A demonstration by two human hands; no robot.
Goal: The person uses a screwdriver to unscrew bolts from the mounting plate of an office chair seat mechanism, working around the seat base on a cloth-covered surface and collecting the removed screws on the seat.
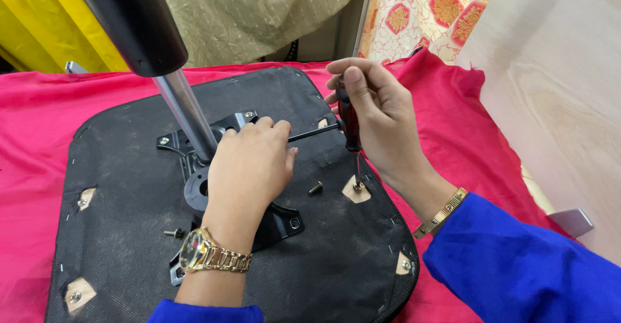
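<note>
Both your hands work over the black seat underside (pixel 310 258): your right hand (pixel 381 119) grips a screwdriver (pixel 350 123) upright on a screw, your left hand (pixel 249 167) closes around the black lever (pixel 315 133).

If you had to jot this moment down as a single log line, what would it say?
right hand: holds screwdriver, tip on screw | left hand: rests on black mechanism plate | loose screw on seat underside

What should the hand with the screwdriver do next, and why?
Probably keep turning: the right hand holds the red-and-black handled screwdriver upright, tip in a screw in the black fabric seat underside; the left hand rests on the black metal bracket.
</note>
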